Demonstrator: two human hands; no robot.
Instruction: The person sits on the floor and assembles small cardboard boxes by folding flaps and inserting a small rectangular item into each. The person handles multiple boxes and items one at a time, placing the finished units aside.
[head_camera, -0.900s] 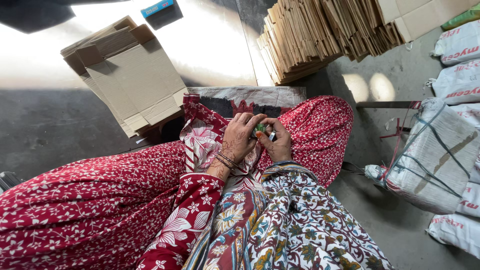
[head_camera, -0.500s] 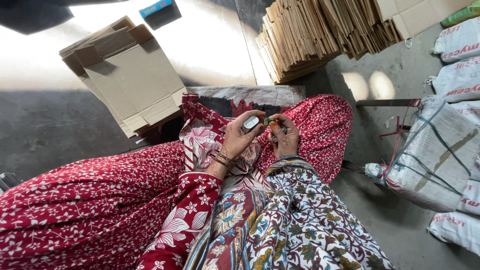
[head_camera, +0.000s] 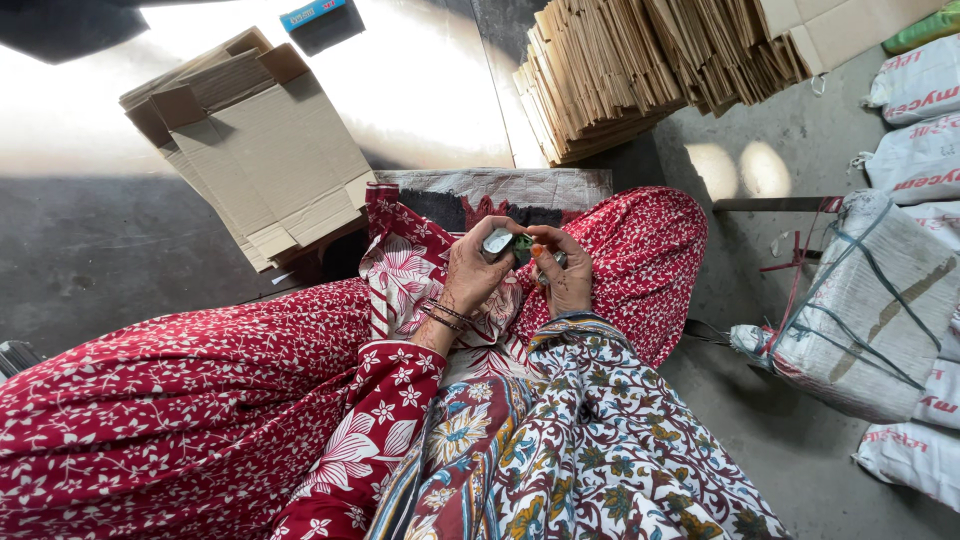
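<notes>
A big grey floor (head_camera: 150, 250) holds everything here. A person sits on it in a red flowered dress (head_camera: 180, 420), knees spread wide. Along the far edge of the floor leans a long row of flat brown cardboard sheets (head_camera: 640, 70). White sacks (head_camera: 920, 100) sit at the right edge, and a wrapped bundle (head_camera: 860, 300) tied with straps lies near them. Toward the far left is a stack of flat folded boxes (head_camera: 260, 150), with a small blue box (head_camera: 312, 13) past it. A grey mat (head_camera: 500, 187) lies just in front of the knees.

Over the lap, the left hand (head_camera: 475, 270) is closed around a small silver thing (head_camera: 497, 241). The right hand (head_camera: 563, 275) is right beside it, fingers pinched on a little green bit (head_camera: 522, 246) that touches the silver thing. What these two small things are is too tiny to tell
</notes>
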